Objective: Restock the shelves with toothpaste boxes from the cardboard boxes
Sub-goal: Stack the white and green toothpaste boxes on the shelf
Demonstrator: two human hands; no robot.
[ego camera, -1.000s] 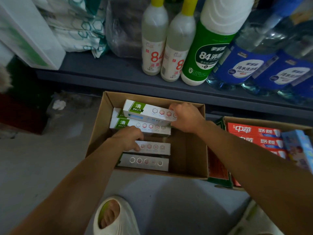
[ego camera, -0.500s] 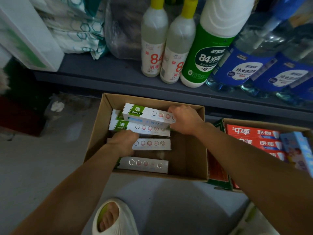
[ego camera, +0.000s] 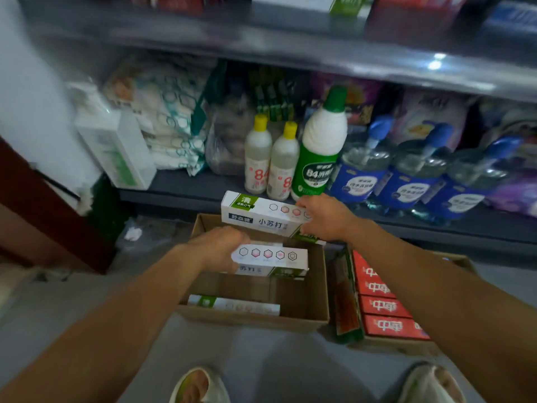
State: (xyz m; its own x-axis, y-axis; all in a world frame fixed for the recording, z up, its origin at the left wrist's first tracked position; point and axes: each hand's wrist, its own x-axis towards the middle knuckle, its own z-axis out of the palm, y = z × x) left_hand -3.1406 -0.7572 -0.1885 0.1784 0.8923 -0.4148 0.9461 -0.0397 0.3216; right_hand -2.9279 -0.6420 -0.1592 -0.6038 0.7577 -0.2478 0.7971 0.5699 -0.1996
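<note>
A grey metal shelf unit [ego camera: 290,48] fills the upper half of the frame, its lower shelf carrying 3 clear bottles with blue labels [ego camera: 406,173] at right, 1 tall white bottle with a green label and green cap [ego camera: 321,152] at centre, and 2 small white bottles with yellow caps [ego camera: 270,161] just left of it. Soft white packs with a teal hexagon print [ego camera: 171,126] lie at the upper left.

Below centre, an open brown cardboard box [ego camera: 302,298] sits on the grey floor [ego camera: 261,362]. Just to its right stands a second cardboard box holding red toothpaste boxes [ego camera: 383,306].

Both forearms reach in from the bottom corners. The right hand [ego camera: 325,218] grips the right end of a white toothpaste box with a green corner patch [ego camera: 261,216], held above the far edge of the open box; more box edges show beneath it, count unclear. The left hand [ego camera: 220,248] curls round the left end of a white toothpaste box with a row of hexagons [ego camera: 273,258], lifted over the box's middle; it may be 2 stacked. 1 more white and green toothpaste box [ego camera: 235,306] lies inside against the near wall.

2 pale slippers [ego camera: 200,385] show at the bottom edge.
</note>
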